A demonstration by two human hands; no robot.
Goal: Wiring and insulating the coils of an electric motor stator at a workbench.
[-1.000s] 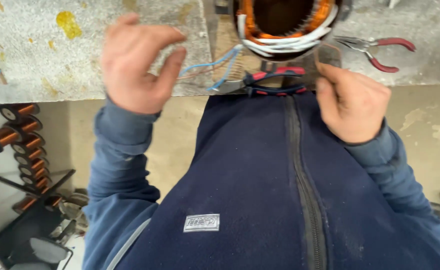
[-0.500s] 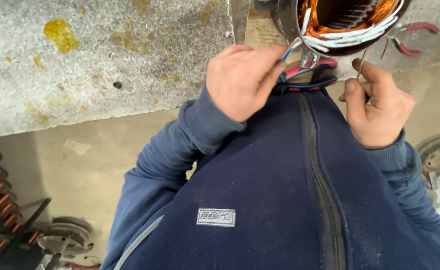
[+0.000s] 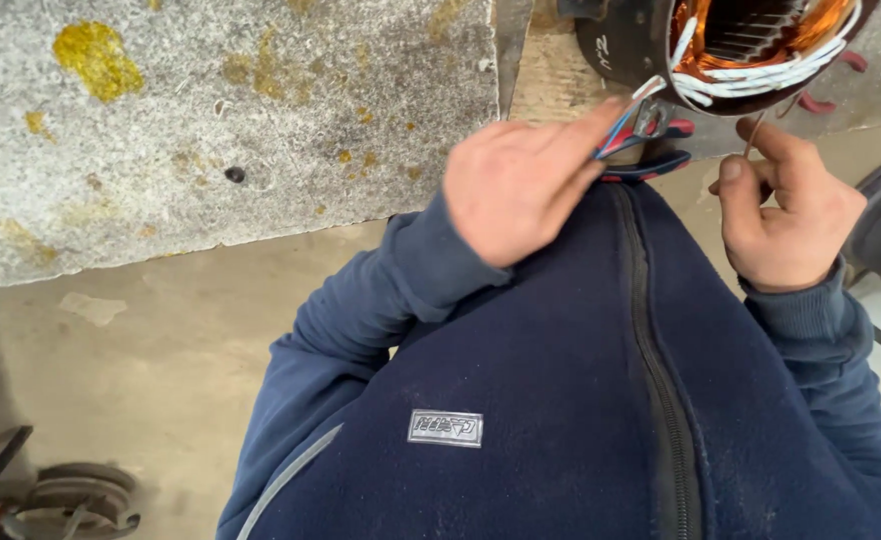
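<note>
The blue and red lead wires are running out of the stator, a dark round housing with copper windings and white lacing, which is sitting at the near edge of the counter. Their long axis is slanting from the housing's lower left rim down and toward the person's chest. The left hand is pinching these wires between thumb and forefinger, fingers closed narrowly around them, so the wires are lying just ahead of and to the right of that hand, and it is the nearer of the two. The right hand is holding up a thin stiff wire or needle, its fingers curled shut around it, the tip pointing up at the winding's rim. Between the hands, red-handled pliers are lying by the counter edge, against the navy zip jacket. The counter is grey, speckled and stained yellow. Round metal parts are resting on the floor at lower left.
</note>
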